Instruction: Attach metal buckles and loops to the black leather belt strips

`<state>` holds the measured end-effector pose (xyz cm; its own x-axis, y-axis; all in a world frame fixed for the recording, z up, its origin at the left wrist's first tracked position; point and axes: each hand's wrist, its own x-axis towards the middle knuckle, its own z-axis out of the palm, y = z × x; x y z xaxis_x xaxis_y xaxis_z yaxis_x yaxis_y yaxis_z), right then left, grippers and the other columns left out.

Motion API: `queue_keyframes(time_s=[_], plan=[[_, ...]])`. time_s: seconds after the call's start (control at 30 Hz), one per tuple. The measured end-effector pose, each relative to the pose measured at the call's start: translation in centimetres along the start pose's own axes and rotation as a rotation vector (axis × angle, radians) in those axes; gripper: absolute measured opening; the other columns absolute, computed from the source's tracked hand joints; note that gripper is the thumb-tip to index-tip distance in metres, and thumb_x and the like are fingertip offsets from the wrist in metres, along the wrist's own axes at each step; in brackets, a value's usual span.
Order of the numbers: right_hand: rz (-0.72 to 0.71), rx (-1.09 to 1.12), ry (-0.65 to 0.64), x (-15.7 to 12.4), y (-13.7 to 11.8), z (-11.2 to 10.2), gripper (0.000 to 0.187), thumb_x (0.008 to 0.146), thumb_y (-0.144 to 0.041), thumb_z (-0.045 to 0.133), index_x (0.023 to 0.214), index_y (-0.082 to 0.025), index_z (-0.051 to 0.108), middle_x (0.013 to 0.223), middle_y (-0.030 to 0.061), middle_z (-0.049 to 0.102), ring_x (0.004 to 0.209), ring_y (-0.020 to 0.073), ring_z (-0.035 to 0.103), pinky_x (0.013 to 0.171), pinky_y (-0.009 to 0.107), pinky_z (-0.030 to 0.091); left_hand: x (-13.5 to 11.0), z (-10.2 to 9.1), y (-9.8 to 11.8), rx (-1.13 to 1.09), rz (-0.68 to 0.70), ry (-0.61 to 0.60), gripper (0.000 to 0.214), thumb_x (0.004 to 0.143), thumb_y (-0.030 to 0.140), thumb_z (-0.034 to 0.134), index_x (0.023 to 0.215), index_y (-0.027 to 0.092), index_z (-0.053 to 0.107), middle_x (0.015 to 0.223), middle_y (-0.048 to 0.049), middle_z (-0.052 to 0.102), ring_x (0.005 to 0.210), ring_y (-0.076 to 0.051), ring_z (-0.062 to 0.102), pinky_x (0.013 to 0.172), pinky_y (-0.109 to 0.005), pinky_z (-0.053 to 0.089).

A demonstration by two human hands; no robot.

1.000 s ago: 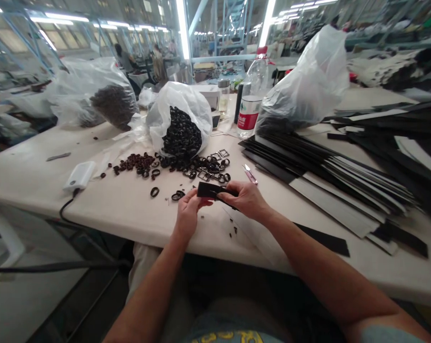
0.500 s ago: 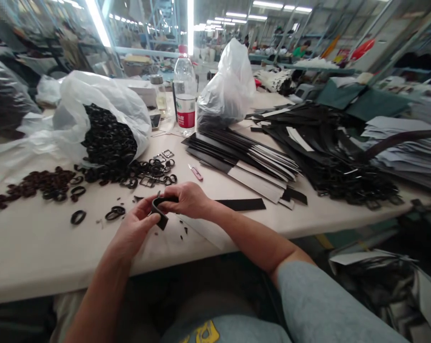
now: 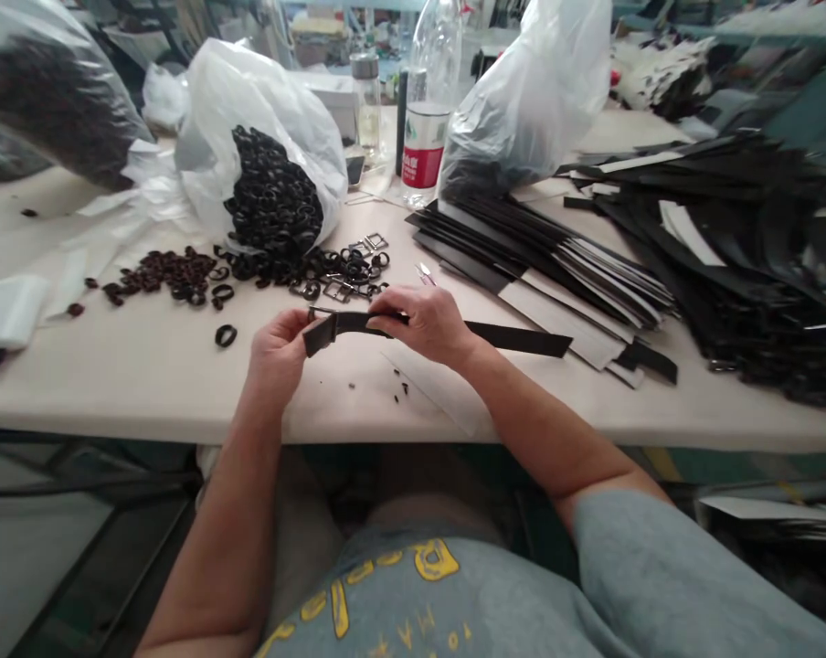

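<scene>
A black belt strap (image 3: 523, 338) is stretched between my two hands above the front of the table. My left hand (image 3: 280, 352) pinches its left end, where a thin metal edge shows at the fingers and a band crosses the strap. Whether that edge is a buckle I cannot tell. My right hand (image 3: 427, 324) is closed over the strap's middle, and the free end runs out to the right. Beyond my hands lie black belt loops (image 3: 351, 265) mixed with metal buckles (image 3: 337, 291). A small snipper (image 3: 425, 272) lies partly behind my right hand.
A white plastic bag (image 3: 207, 119) spills black loops (image 3: 276, 196); brown loops (image 3: 166, 274) lie in front. A bottle (image 3: 425, 137) stands beside another bag (image 3: 529, 100). Stacked strips (image 3: 556, 265) and a heap of belts (image 3: 742, 274) are at right. Dark scraps (image 3: 403, 391) lie near the table edge.
My hands have moved apart, and the strap's left part, bent over before, is now stretched out between them. The view has tilted down and turned left.
</scene>
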<state>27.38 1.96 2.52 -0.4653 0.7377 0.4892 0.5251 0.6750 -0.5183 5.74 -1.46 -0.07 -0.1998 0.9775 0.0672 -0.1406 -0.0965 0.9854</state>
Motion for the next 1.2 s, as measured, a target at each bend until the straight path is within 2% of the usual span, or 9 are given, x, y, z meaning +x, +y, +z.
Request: queue_keyframes(time_s=[0.1, 0.17, 0.3, 0.43, 0.6, 0.73, 0.87, 1.1, 1.2], plan=[[-0.077, 0.13, 0.177, 0.1, 0.1, -0.7, 0.017, 0.089, -0.035, 0.064, 0.093, -0.019, 0.071, 0.103, 0.0059, 0.069, 0.09, 0.0172, 0.062, 0.078, 0.029, 0.045, 0.9, -0.6, -0.1, -0.204, -0.074, 0.105, 0.03, 0.053, 0.025, 0.088, 0.069, 0.017, 0.063, 0.061, 0.0033, 0.066, 0.051, -0.009, 0.059, 0.051, -0.019, 0.051], [-0.021, 0.145, 0.183, 0.2, 0.4, -1.0, 0.021, 0.09, -0.037, 0.061, 0.09, -0.018, 0.071, 0.097, 0.0059, 0.07, 0.083, 0.0163, 0.062, 0.075, 0.029, 0.046, 1.3, -0.9, -0.1, -0.321, -0.142, 0.171, 0.029, 0.055, 0.021, 0.087, 0.066, 0.018, 0.06, 0.058, 0.0047, 0.064, 0.05, -0.007, 0.059, 0.053, -0.017, 0.053], [0.225, 0.161, -0.112, 0.0, 1.1, -0.6, 0.029, 0.09, -0.042, 0.061, 0.083, -0.016, 0.072, 0.075, 0.0036, 0.068, 0.069, 0.0144, 0.06, 0.067, 0.027, 0.044, 1.0, -0.6, 0.1, -0.412, -0.169, 0.214, 0.025, 0.06, 0.019, 0.084, 0.066, 0.019, 0.06, 0.06, 0.0054, 0.065, 0.055, -0.007, 0.061, 0.059, -0.017, 0.056], [0.252, 0.457, -0.368, -0.5, 0.7, 1.3, 0.034, 0.081, -0.04, 0.071, 0.107, -0.017, 0.071, 0.105, 0.0079, 0.071, 0.088, 0.0188, 0.066, 0.075, 0.029, 0.05, -0.7, 1.7, 0.0, -0.416, -0.197, 0.051, 0.031, 0.055, 0.026, 0.088, 0.075, 0.018, 0.065, 0.071, 0.0018, 0.07, 0.065, -0.012, 0.067, 0.064, -0.023, 0.057], [0.277, 0.758, -0.252, -0.9, -0.1, 3.5, 0.041, 0.077, -0.049, 0.074, 0.103, -0.017, 0.07, 0.099, 0.0058, 0.071, 0.092, 0.0221, 0.066, 0.082, 0.035, 0.054, -2.0, 4.3, -1.6, -0.464, -0.203, -0.102, 0.03, 0.058, 0.029, 0.089, 0.075, 0.016, 0.068, 0.075, 0.0002, 0.071, 0.067, -0.011, 0.066, 0.066, -0.022, 0.055], [0.339, 0.952, -0.12, -1.0, -0.3, 3.7, 0.056, 0.075, -0.054, 0.076, 0.116, -0.018, 0.066, 0.112, 0.0088, 0.07, 0.103, 0.0244, 0.065, 0.086, 0.036, 0.054, -2.4, 4.6, -2.2, -0.349, -0.141, -0.13, 0.023, 0.065, 0.029, 0.086, 0.076, 0.016, 0.07, 0.074, 0.0002, 0.069, 0.069, -0.01, 0.063, 0.07, -0.022, 0.054], [0.352, 1.09, -0.106, -1.2, -0.4, 3.4, 0.06, 0.075, -0.052, 0.077, 0.124, -0.021, 0.062, 0.12, 0.0096, 0.067, 0.1, 0.0218, 0.065, 0.08, 0.032, 0.055, -2.4, 4.9, -2.1, -0.299, -0.113, -0.14, 0.026, 0.066, 0.033, 0.086, 0.074, 0.015, 0.069, 0.075, 0.0004, 0.067, 0.068, -0.01, 0.061, 0.071, -0.025, 0.054], [0.444, 1.091, -0.031, -0.8, -0.5, 2.8, 0.052, 0.079, -0.064, 0.067, 0.096, -0.015, 0.071, 0.091, 0.0078, 0.072, 0.071, 0.0141, 0.063, 0.059, 0.024, 0.05, -2.5, 6.4, -2.4, -0.205, -0.106, -0.117, 0.026, 0.067, 0.035, 0.084, 0.076, 0.016, 0.069, 0.074, -0.0008, 0.069, 0.069, -0.013, 0.064, 0.073, -0.028, 0.053], [0.463, 1.018, 0.083, -0.3, 0.0, 2.1, 0.045, 0.081, -0.062, 0.066, 0.088, -0.017, 0.07, 0.087, 0.0058, 0.072, 0.076, 0.0159, 0.066, 0.064, 0.025, 0.053, -2.8, 6.4, -2.7, -0.054, -0.053, -0.167, 0.021, 0.074, 0.032, 0.077, 0.087, 0.018, 0.071, 0.085, -0.0041, 0.072, 0.078, -0.017, 0.067, 0.078, -0.031, 0.052]])
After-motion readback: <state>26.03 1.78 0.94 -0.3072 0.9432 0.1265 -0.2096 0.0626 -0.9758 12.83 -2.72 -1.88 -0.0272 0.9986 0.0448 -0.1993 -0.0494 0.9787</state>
